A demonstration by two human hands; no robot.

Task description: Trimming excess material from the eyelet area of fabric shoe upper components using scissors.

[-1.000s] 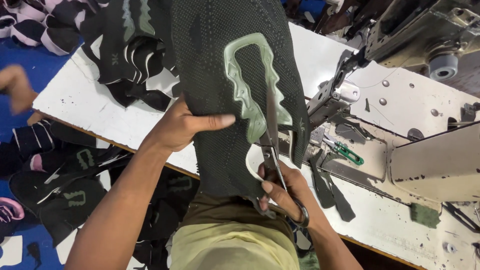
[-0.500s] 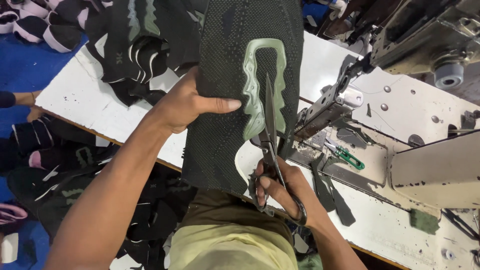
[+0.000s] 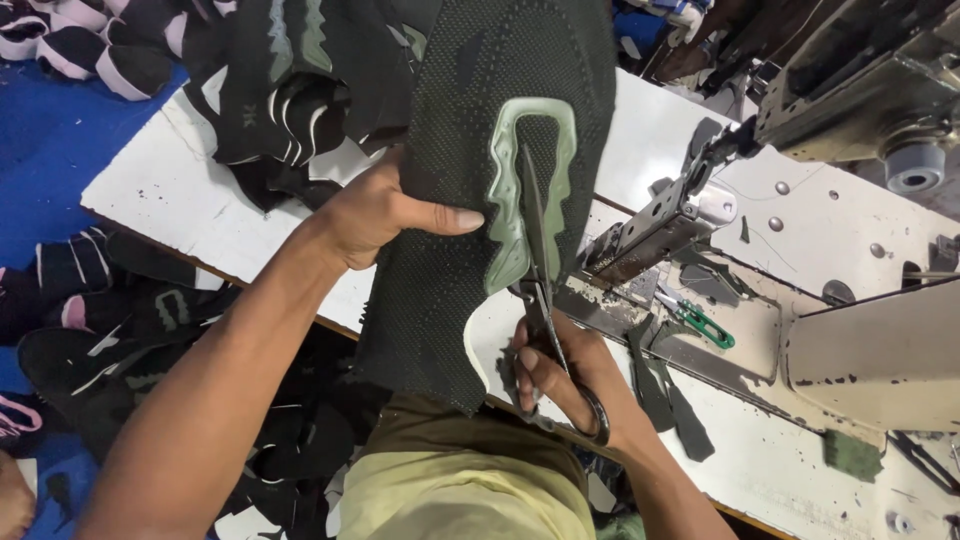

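Up close, one dark knit shoe upper [image 3: 470, 200] is held above the near edge of the white worktable [image 3: 160, 195], hanging down past that edge toward the person's lap. It is black-green mesh with a dotted weave, and a pale green outline patch [image 3: 505, 210] with wavy inner edges runs along its middle around a long opening. The left hand [image 3: 385, 215] grips the upper from the left side, thumb laid flat across the front and pointing at the patch, the other fingers hidden behind the cloth, so it is clamped on the fabric. The right hand [image 3: 565, 385] holds one pair of scissors [image 3: 545, 300] just beside the near edge, fingers curled through and around the dark handles; the blades point up into the opening of the patch and look almost closed. At the far left corner lies a heap of more dark uppers [image 3: 270, 90] with white and green trim, too tangled to count. On the right side stands one sewing machine [image 3: 860, 90], with a green-handled tool [image 3: 700, 322] on its plate. More uppers lie on the blue floor [image 3: 50, 150] beyond the left edge
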